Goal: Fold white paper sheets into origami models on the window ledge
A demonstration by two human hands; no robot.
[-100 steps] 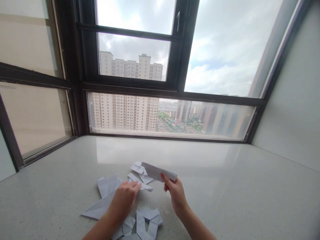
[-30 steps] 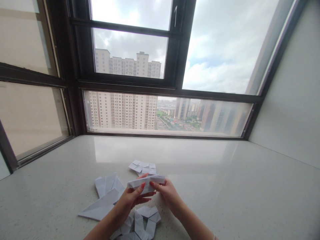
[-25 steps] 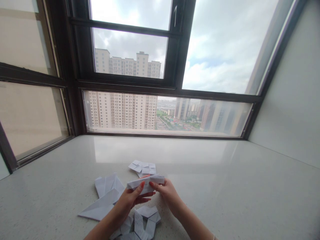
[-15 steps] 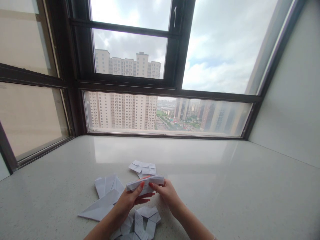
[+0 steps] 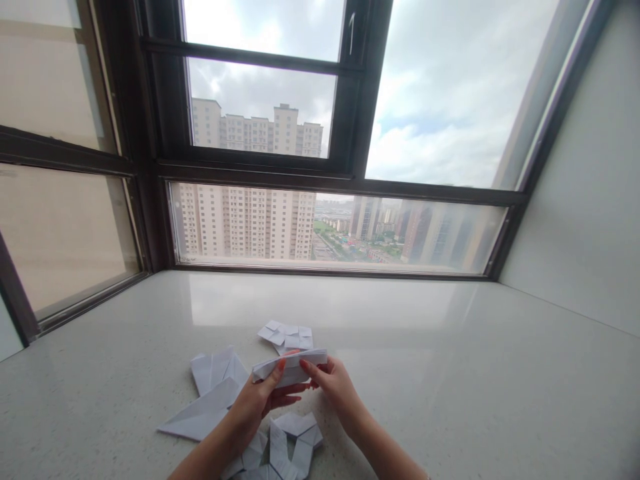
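A strip of folded white paper (image 5: 289, 373) is held level between my two hands above the sill. My left hand (image 5: 257, 400) grips its left end, thumb on the near face and fingers beneath. On the right end, my right hand (image 5: 336, 390) pinches it with the thumb in front; its other fingers are partly hidden behind. Under and in front of my wrists lies a ring-like folded paper piece (image 5: 295, 443), part of it covered by my left forearm. To the left rest larger folded papers (image 5: 200, 410), one with a long point.
Small square folded papers (image 5: 285, 333) lie just beyond my hands on the pale speckled sill (image 5: 425, 373). Dark-framed windows (image 5: 350, 183) rise at the back and left, and a white wall (image 5: 585, 200) stands on the right.
My right thumb has shifted slightly to the right along the folded paper, and its right fingers have closed in beneath. The papers on the sill have stayed put.
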